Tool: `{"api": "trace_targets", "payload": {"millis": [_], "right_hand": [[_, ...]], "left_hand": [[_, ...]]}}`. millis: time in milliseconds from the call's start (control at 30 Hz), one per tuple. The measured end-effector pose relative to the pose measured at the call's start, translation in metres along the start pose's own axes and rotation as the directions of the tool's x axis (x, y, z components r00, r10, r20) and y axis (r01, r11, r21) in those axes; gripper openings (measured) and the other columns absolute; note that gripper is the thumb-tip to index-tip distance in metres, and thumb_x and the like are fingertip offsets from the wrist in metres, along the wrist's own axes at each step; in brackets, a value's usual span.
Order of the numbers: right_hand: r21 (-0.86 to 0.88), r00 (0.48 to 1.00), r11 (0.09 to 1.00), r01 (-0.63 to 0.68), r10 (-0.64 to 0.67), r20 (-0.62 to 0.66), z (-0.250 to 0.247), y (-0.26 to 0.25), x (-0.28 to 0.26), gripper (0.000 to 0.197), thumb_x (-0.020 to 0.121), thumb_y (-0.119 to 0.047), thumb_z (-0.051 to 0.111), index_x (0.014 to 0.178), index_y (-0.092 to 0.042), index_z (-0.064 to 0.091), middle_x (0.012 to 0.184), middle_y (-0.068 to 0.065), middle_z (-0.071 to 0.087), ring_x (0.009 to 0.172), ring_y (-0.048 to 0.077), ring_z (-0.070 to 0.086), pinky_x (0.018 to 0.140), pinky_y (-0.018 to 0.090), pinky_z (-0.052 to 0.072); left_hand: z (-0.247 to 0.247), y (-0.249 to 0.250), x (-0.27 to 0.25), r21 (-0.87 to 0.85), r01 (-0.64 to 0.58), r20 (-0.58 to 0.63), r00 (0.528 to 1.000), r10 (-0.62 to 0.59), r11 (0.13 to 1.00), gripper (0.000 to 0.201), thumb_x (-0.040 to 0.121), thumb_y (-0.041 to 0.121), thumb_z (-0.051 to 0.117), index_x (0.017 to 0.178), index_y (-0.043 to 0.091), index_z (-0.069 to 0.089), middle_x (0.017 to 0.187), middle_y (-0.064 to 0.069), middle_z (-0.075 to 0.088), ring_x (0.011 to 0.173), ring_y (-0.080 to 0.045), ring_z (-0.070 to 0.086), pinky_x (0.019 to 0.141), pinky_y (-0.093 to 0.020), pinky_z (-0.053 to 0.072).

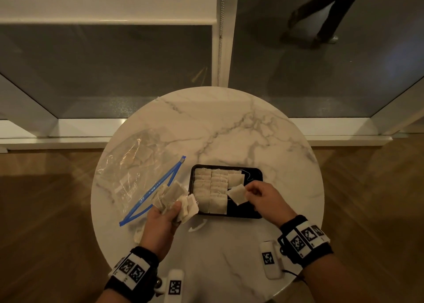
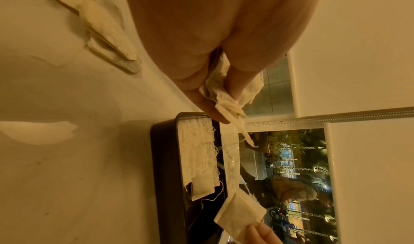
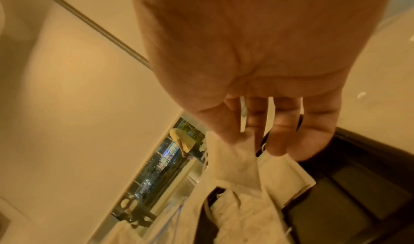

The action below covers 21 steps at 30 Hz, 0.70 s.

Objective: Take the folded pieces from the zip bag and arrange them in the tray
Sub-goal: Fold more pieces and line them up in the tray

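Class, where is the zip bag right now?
In the head view, the zip bag lies on the marble table's left side, beside the black tray.

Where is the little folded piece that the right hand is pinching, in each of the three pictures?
Head: the single folded piece hangs over the black tray's right half, pinched by the right hand.
Left wrist: the piece sits at the bottom centre, by the tray.
Right wrist: the piece hangs just under the fingers.
Shared landmark: the black tray.
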State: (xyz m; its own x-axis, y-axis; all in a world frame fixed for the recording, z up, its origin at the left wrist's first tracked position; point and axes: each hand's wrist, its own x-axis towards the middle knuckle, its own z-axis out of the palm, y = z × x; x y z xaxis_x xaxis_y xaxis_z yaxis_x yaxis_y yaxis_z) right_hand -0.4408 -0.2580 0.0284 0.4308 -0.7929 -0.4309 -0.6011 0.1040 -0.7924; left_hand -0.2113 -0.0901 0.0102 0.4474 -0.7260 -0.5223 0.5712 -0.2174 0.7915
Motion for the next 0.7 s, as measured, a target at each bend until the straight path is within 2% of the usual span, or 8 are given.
{"api": "trace_targets", "payload": {"millis": [67,167,267,367,467,533,700], "right_hand": [[-0.041,0.998,0.999,-0.008,0.005,-0.070,-0.004,0.006,0.006,0.012,0.095,-0.016,0.056,0.089,-0.023,0.064,0.078,-0.007,0.063,0.067,0.010,0.056,0.064,0.027,0.045],[-0.029,0.995,0.999,-0.021,0.018,-0.099,-0.004,0.009,0.012,0.013,0.097,-0.015,0.052,0.092,-0.023,0.061,0.085,-0.004,0.064,0.071,0.011,0.059,0.062,0.025,0.045],[0.002,0.994,0.999,-0.048,0.048,-0.098,0.002,0.010,0.017,0.015,0.096,-0.011,0.053,0.093,-0.023,0.061,0.083,0.001,0.066,0.069,0.014,0.064,0.055,0.025,0.051],[-0.025,0.994,0.997,-0.075,0.073,-0.085,0.010,0.009,0.022,0.017,0.095,-0.007,0.052,0.095,-0.020,0.063,0.084,0.003,0.066,0.072,0.018,0.067,0.057,0.028,0.058],[-0.159,0.994,0.985,-0.070,0.056,-0.090,0.014,0.008,0.027,0.021,0.093,-0.004,0.051,0.093,-0.021,0.063,0.086,0.001,0.067,0.075,0.018,0.066,0.066,0.034,0.060],[-0.309,0.996,0.949,-0.058,0.036,-0.077,0.013,0.009,0.032,0.024,0.090,-0.004,0.051,0.096,-0.023,0.063,0.093,0.001,0.068,0.080,0.017,0.064,0.071,0.032,0.057],[-0.559,1.000,0.829,-0.022,0.026,-0.001,0.014,0.004,0.038,0.023,0.089,-0.003,0.051,0.098,-0.019,0.065,0.095,0.003,0.067,0.086,0.022,0.063,0.072,0.029,0.050]], "left_hand": [[-0.001,-0.003,-0.001,0.007,0.027,0.004,1.000,-0.027,1.000,0.040,0.098,0.007,0.054,0.138,0.012,0.056,0.129,-0.013,0.068,0.122,-0.030,0.064,0.104,-0.044,0.049],[0.000,-0.008,-0.004,0.025,0.064,0.003,0.998,-0.064,0.998,0.035,0.098,0.005,0.054,0.132,0.010,0.059,0.123,-0.014,0.071,0.118,-0.030,0.066,0.100,-0.042,0.050],[0.003,-0.014,-0.003,0.031,0.108,-0.010,0.994,-0.107,0.994,0.033,0.099,0.005,0.054,0.131,0.010,0.060,0.120,-0.014,0.072,0.114,-0.030,0.068,0.095,-0.039,0.054],[0.003,-0.023,0.000,0.033,0.154,-0.047,0.987,-0.153,0.987,0.033,0.099,0.003,0.055,0.130,0.009,0.060,0.119,-0.015,0.072,0.113,-0.031,0.068,0.093,-0.039,0.055],[0.003,-0.030,0.003,0.054,0.186,-0.062,0.981,-0.183,0.981,0.035,0.099,0.004,0.056,0.134,0.010,0.057,0.120,-0.014,0.072,0.113,-0.031,0.068,0.095,-0.043,0.054],[0.002,-0.031,0.004,0.077,0.187,-0.070,0.981,-0.182,0.979,0.034,0.099,0.004,0.056,0.132,0.010,0.058,0.119,-0.014,0.073,0.112,-0.031,0.069,0.094,-0.043,0.055],[0.003,-0.028,0.003,0.137,0.141,-0.083,0.988,-0.130,0.981,0.029,0.100,0.006,0.055,0.127,0.012,0.062,0.117,-0.013,0.074,0.108,-0.028,0.071,0.092,-0.041,0.055]]}}
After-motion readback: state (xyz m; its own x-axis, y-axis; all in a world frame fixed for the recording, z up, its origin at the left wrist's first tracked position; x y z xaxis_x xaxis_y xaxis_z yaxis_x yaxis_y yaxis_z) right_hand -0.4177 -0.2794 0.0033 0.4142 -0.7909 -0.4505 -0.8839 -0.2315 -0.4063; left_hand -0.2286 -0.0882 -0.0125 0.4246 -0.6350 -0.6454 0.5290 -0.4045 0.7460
